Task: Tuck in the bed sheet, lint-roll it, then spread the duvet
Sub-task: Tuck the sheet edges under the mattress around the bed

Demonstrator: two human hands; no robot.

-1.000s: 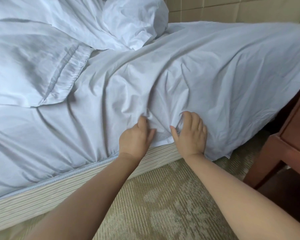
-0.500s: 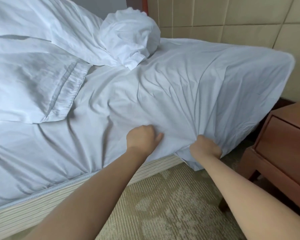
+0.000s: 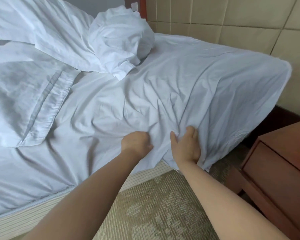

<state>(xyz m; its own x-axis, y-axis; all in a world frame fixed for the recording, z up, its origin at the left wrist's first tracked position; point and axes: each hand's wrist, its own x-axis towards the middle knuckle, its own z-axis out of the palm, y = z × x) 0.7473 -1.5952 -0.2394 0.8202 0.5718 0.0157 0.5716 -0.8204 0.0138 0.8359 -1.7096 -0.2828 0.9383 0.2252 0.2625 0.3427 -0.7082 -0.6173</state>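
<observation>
Both hands are gripping the one wrinkled white cotton bed sheet [image 3: 189, 87] at frame centre: left hand [image 3: 137, 144] clenching a fold, fingertips hidden; right hand [image 3: 186, 146] bunching cloth.

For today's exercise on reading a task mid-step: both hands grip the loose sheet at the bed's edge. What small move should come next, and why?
Probably push the bunched bed sheet down and under the mattress edge. The left hand and right hand each hold a fold at the side, and a loose flap hangs over the striped bed base near the nightstand, not yet tucked.
</observation>
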